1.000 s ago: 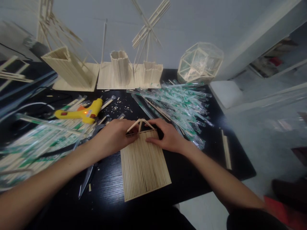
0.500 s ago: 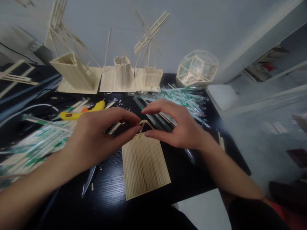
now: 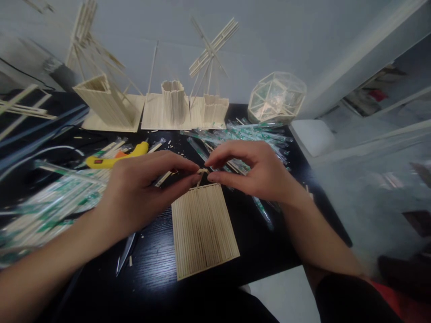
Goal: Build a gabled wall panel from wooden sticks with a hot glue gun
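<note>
A flat panel of thin wooden sticks laid side by side (image 3: 205, 231) lies on the black table in front of me. At its far edge rises a small peaked frame of short wooden sticks (image 3: 202, 171). My left hand (image 3: 138, 193) pinches the frame's left side between thumb and forefinger. From the other side, my right hand (image 3: 261, 172) closes thumb and forefinger around the right stick, just below the peak. Its fingertips partly cover that stick. Both hands hover over the panel's far edge, their fingertips almost meeting.
A yellow glue gun (image 3: 117, 157) lies left, beside wrapped sticks (image 3: 63, 197). Scissors (image 3: 126, 253) rest near the panel. Plastic wrappers (image 3: 256, 137) pile up behind my right hand. Stick models, including a windmill (image 3: 210, 51), and a clear faceted box (image 3: 278, 96) line the back.
My right thumb and forefinger have come closer together and moved up to the peak of the small frame. My left hand keeps its pinch, shifted slightly right.
</note>
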A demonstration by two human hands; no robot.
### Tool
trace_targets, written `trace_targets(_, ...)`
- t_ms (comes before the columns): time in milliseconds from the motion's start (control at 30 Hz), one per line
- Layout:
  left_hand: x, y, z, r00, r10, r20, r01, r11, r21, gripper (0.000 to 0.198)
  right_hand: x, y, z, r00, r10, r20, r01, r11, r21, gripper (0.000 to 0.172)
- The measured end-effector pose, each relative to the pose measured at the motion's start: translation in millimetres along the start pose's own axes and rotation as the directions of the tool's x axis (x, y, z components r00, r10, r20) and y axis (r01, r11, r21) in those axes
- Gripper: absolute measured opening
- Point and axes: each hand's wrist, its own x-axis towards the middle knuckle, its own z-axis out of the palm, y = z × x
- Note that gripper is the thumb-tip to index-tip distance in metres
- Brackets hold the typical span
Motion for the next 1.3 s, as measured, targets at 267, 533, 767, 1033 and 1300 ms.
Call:
trace_targets(267,0.2,1.0,0.6,0.999,-0.035,0.005,0.035,0.999,0.012,0.013,0.3,0.7,1.8,1.0,-0.009,-0.011,0.009,1.0,-0.001,0.005)
trace_targets(533,1.7,0.7,0.8,1.0,-0.005,0.023,0.006,1.0,-0.006,0.011,0.8,1.8,2.6,1.0,-0.011,-0.006,0.011,1.0,-0.004,0.005)
trace_targets(767,1.5,1.7,0.7,0.999,-0.028,0.026,0.028,1.0,0.0,0.012,0.5,2.5,3.6,1.0,-0.007,0.003,0.007,1.0,0.0,0.007)
trace_targets(1033,0.8,3.3,1.6,1.0,-0.03,0.01,0.03,1.0,-0.004,0.015,1.0,1.9,2.9,0.999,-0.038,-0.005,0.038,0.999,-0.018,0.005)
trace_targets(1300,2.0,4.4,1.1,1.0,-0.012,0.022,0.012,1.0,0.0,0.013,0.5,1.1,4.4,1.0,0.004,-0.005,-0.004,0.999,0.036,0.005)
